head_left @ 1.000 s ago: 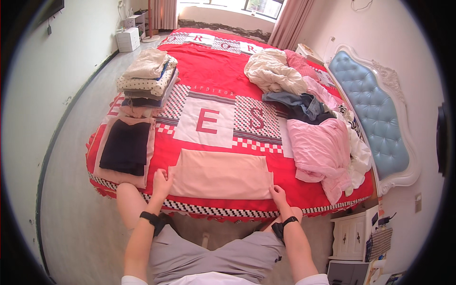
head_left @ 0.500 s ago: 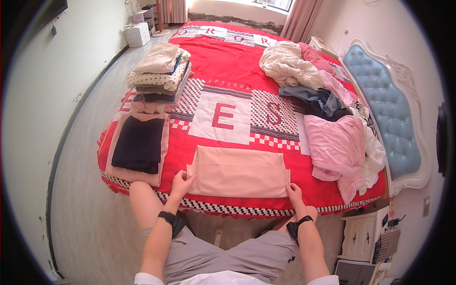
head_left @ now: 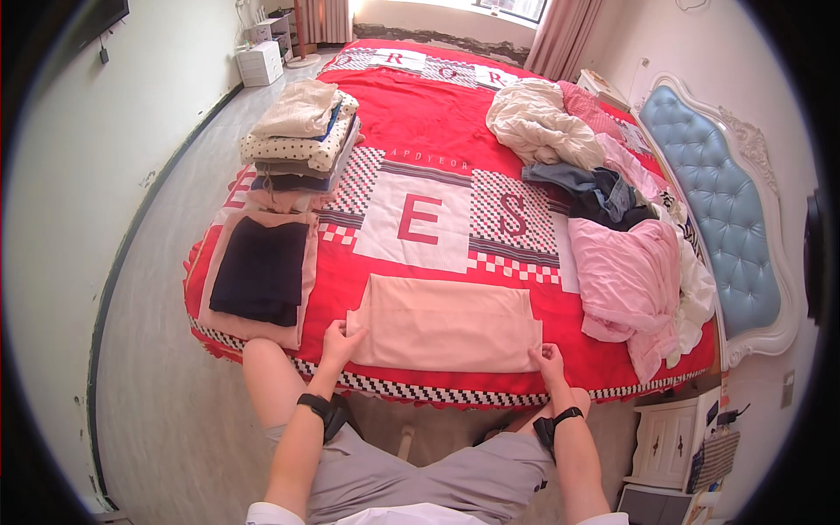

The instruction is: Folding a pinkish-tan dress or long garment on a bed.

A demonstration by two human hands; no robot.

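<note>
A peach folded cloth (head_left: 446,324), perhaps a garment, lies flat in a wide rectangle at the near edge of the bed. My left hand (head_left: 344,339) pinches its lower left corner between thumb and fingers. At the opposite end, my right hand (head_left: 548,360) grips the lower right corner the same way. To the left of my left hand, a folded black garment (head_left: 258,269) rests on top of another folded peach cloth (head_left: 210,293). Both my wrists wear black straps.
Behind the black garment stands a tall stack of folded clothes (head_left: 297,140). Along the right side lie a crumpled pink garment (head_left: 626,271), dark and denim clothes (head_left: 595,188) and a cream heap (head_left: 538,122). A blue tufted headboard (head_left: 717,201) borders the red patterned bedspread (head_left: 411,114).
The whole view has shifted slightly. Both hands keep their hold on the peach cloth's near corners, and the cloth looks nearly the same.
</note>
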